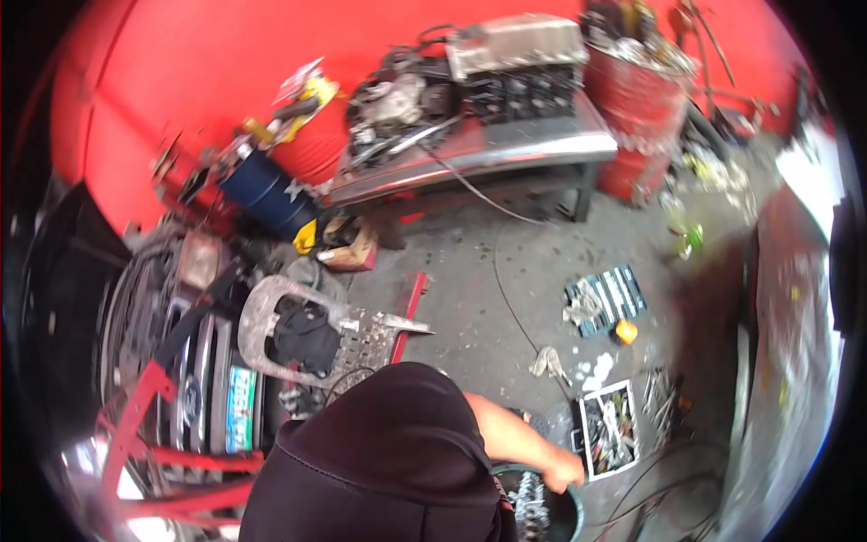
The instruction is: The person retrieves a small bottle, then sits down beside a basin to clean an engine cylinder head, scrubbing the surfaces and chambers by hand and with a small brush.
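Note:
My left hand (564, 471) is at the right end of my bare forearm, which comes out of a black sleeve (388, 443). It is over the upper right rim of a dark round basin (579, 515), and its fingers are too blurred to make out. Inside the basin lie greyish metal parts (531, 506). Just right of the hand is a white-edged tray (630, 425) full of metal tools. My right hand is not in view.
A metal bench (506, 149) bears an engine block (519, 72). Red drum (641, 117), blue drum (271, 194), and plastic chair (262, 334) stand around. An open socket set (610, 298), orange object (625, 331), loose tools (662, 406) and cables lie on the floor. A car front (194, 379) is left.

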A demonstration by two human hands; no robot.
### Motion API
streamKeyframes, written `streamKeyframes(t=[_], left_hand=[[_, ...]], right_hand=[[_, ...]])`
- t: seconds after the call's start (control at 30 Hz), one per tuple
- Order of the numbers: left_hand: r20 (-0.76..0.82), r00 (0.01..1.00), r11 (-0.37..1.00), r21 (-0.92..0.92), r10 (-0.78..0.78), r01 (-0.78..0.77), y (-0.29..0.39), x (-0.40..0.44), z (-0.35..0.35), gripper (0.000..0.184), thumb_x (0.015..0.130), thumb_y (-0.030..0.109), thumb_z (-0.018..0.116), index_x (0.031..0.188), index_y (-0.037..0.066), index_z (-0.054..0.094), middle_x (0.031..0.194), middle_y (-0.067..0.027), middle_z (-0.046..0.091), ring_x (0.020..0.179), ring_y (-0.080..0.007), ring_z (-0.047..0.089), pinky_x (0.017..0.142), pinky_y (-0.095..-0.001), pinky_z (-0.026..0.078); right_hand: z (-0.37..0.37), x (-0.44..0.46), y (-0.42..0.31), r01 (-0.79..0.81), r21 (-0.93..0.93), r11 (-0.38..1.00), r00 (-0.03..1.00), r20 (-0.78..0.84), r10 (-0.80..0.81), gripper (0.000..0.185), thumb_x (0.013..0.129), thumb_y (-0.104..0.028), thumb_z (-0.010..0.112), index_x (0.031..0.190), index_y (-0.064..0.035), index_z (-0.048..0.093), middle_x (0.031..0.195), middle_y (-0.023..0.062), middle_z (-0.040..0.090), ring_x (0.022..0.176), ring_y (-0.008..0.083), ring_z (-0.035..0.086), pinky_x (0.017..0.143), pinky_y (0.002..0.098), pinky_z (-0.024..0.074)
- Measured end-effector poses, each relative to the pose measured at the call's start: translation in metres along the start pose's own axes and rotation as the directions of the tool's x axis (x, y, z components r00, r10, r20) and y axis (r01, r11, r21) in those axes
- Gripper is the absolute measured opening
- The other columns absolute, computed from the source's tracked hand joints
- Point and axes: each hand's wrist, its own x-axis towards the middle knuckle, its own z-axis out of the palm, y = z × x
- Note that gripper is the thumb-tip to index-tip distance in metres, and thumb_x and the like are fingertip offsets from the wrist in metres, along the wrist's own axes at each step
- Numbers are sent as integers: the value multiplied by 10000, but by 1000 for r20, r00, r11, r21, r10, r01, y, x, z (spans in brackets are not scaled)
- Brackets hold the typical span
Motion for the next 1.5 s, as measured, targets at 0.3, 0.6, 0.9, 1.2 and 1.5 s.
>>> streamKeyframes(t=[0.3,0.6,0.9,1.2,1.5], left_hand=[[-620,8,390,-483,-784,784,-161,-323,-108,194,689,106,599,813,18,720,880,-230,687,836,-361,687,728,-476,543],[-102,-571,-240,-837,-815,491,-56,-604,171,327,812,152,570,1083,11,685,1184,-232,622,1114,-356,611,926,-445,497],[37,-169,-158,-599,-985,785,-68,-584,232,253,662,63,659,897,25,746,971,-197,700,967,-334,677,820,-435,540],[-398,-118,117,-519,-910,847,-134,-574,117,256,772,185,543,859,50,743,968,-168,698,936,-344,663,810,-439,533],[-272,-141,60,-616,-952,785,-196,-611,54,308,783,224,508,865,27,730,981,-208,679,931,-363,655,826,-450,524]], right_hand=[[-130,10,-194,354,83,931,932,45,-359,549,882,-497,504,1256,-104,587,1242,224,561,1068,372,579,857,469,487],[-167,-47,-298,529,99,843,840,81,-537,526,885,-470,525,1244,-91,587,1206,208,574,1034,351,587,819,452,495],[-179,-66,-358,551,23,834,826,131,-549,503,889,-443,545,1232,-78,588,1170,191,586,999,329,595,782,434,503],[-205,-45,-457,538,-1,843,834,145,-532,480,892,-417,565,1220,-65,588,1135,175,599,965,307,603,745,417,512],[-226,2,-665,521,-137,842,845,218,-488,459,896,-390,585,1207,-52,589,1099,159,612,931,286,612,707,399,520]])
